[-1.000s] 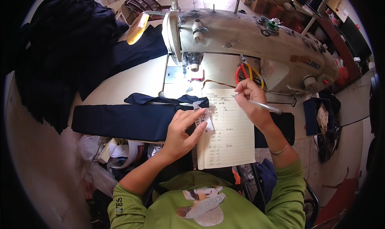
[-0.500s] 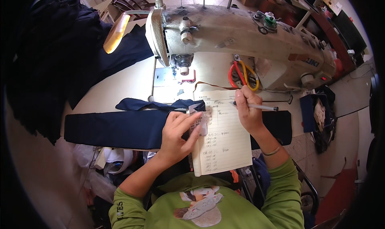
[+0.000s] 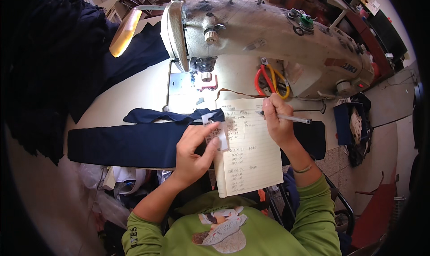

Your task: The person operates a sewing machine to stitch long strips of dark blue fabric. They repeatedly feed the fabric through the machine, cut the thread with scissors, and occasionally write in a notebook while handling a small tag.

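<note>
My left hand (image 3: 192,150) has its thumb and fingers on a white printed tag (image 3: 221,143), holding it over the left edge of an open notebook (image 3: 260,166). Beneath and beyond the tag lies a narrow dark navy fabric strip (image 3: 152,115). A wider folded navy piece (image 3: 121,144) stretches left from under my left wrist. Closed around a clear pen (image 3: 293,118), my right hand (image 3: 278,119) rests at the upper right of the lined page, which carries handwriting. The pen tip is at the paper.
A sewing machine (image 3: 251,36) with a lit lamp (image 3: 126,33) stands behind the notebook. Scissors with red and yellow handles (image 3: 271,82) lie under its arm. Dark cloth (image 3: 49,63) is heaped at the left. A blue box (image 3: 348,126) sits at the right.
My left hand has shifted slightly left with the tag and the end of the narrow strip, showing more of the page's writing. My right hand stays nearly in place with the pen.
</note>
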Available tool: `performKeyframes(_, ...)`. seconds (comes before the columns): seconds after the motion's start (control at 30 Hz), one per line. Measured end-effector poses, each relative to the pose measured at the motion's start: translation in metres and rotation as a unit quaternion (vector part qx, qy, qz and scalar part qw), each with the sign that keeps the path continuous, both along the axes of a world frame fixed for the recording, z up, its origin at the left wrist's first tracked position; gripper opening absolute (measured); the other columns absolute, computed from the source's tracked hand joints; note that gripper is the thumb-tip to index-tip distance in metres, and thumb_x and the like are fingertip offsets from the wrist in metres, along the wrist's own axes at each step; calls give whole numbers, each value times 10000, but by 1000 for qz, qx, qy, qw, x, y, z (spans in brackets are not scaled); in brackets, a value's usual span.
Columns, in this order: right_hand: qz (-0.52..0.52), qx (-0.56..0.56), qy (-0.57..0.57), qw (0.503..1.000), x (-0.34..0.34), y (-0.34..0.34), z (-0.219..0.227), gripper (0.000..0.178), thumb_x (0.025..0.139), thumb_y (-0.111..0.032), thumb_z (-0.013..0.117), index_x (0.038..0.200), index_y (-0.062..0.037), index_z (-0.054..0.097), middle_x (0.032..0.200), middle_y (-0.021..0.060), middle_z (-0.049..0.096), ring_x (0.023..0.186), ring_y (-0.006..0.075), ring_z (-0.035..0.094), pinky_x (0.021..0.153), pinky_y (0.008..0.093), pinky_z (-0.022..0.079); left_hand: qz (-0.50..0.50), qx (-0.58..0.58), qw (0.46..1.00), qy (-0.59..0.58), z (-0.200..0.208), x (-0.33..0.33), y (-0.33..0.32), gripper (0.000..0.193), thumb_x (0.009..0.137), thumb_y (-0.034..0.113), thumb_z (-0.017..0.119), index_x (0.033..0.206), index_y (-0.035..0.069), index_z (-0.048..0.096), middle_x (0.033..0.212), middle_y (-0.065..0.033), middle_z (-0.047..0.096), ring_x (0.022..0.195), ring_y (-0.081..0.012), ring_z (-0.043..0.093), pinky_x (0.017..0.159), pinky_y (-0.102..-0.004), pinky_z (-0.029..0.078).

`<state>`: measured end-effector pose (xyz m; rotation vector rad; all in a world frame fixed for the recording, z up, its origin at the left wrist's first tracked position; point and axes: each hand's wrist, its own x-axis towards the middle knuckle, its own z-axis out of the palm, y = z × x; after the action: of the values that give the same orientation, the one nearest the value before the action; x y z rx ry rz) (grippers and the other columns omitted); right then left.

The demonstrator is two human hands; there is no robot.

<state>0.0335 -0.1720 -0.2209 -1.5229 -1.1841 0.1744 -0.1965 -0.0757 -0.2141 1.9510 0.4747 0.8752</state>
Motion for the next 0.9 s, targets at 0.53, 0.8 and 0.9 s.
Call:
performKeyframes(0.53, 84, -44, 146, 985, 3, -4, 14, 181, 1005, -157, 627, 883, -29, 589, 710, -40, 516, 655, 36, 454, 586, 212, 383, 30, -62, 998, 6, -9, 0, 2, 445, 848, 20, 757, 1262, -22, 600, 1074, -58, 573, 979, -123, 575, 851, -235, 481)
performKeyframes(0.8, 190, -99, 231, 949, -35, 12, 35, 54, 925, -42, 590, 926, -14, 636, 803, -9, 625, 744, 55, 559, 675, 238, 477, 42, -55, 997, 23, -5, 0, 1, 458, 836, 41, 776, 1260, -11, 608, 1060, -69, 587, 971, -128, 589, 836, -242, 497)
performKeyframes(0.9, 132, -95, 140, 977, -33, 17, 11, 133, 949, -77, 574, 839, -3, 590, 689, 5, 571, 644, 55, 494, 577, 265, 429, 41, -51, 998, 19, -6, 0, 1, 453, 835, 47, 781, 1252, -10, 612, 1053, -69, 592, 954, -129, 592, 823, -243, 500)
